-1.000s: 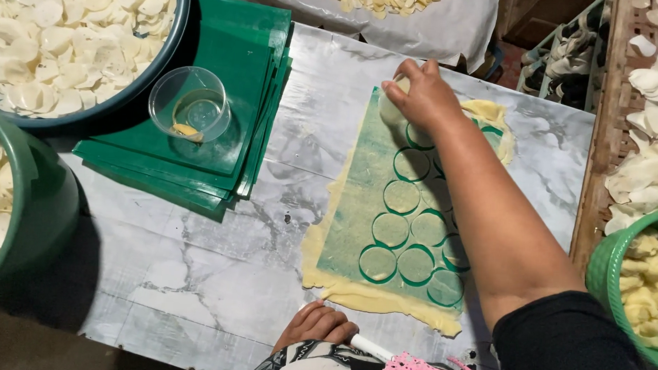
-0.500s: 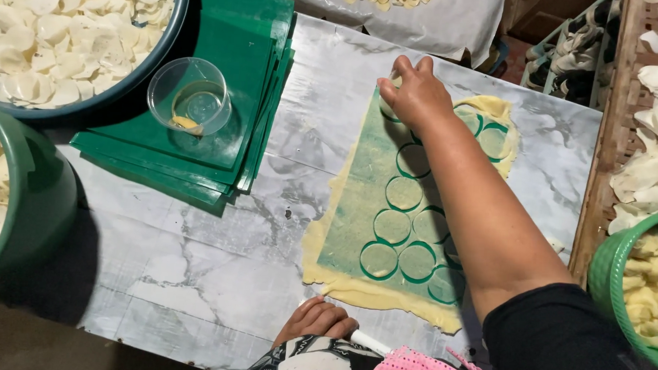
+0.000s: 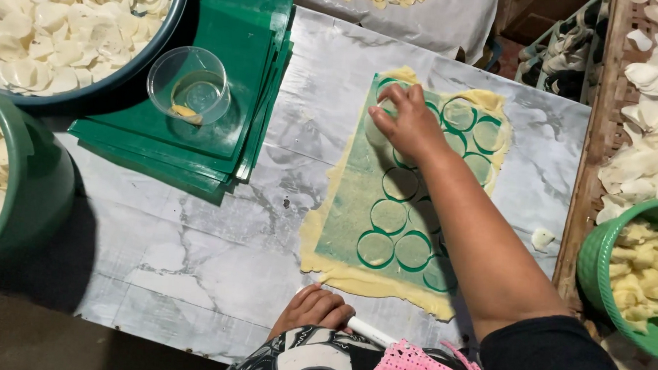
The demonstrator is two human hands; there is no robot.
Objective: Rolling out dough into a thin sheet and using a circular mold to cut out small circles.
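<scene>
A thin pale dough sheet [image 3: 343,207] lies on a green plastic sheet [image 3: 355,160] on the marble-patterned table [image 3: 195,253]. Several round discs are cut into it, with green showing around each. My right hand [image 3: 411,122] reaches over the sheet's far left part, fingers bent down onto the dough. What is under them is hidden. My left hand [image 3: 311,308] rests at the table's near edge with its fingers curled, next to a white stick [image 3: 371,330].
A stack of green plastic sheets [image 3: 252,95] at the far left carries a clear cup [image 3: 189,84]. Basins of pale dough pieces stand at the far left [image 3: 140,58], left [image 3: 33,189] and right [image 3: 596,267]. A wooden tray [image 3: 601,114] of shaped pieces lines the right.
My right hand has come back a little from the dough's far edge onto the discs. The view has shifted slightly. The left hand stays put.
</scene>
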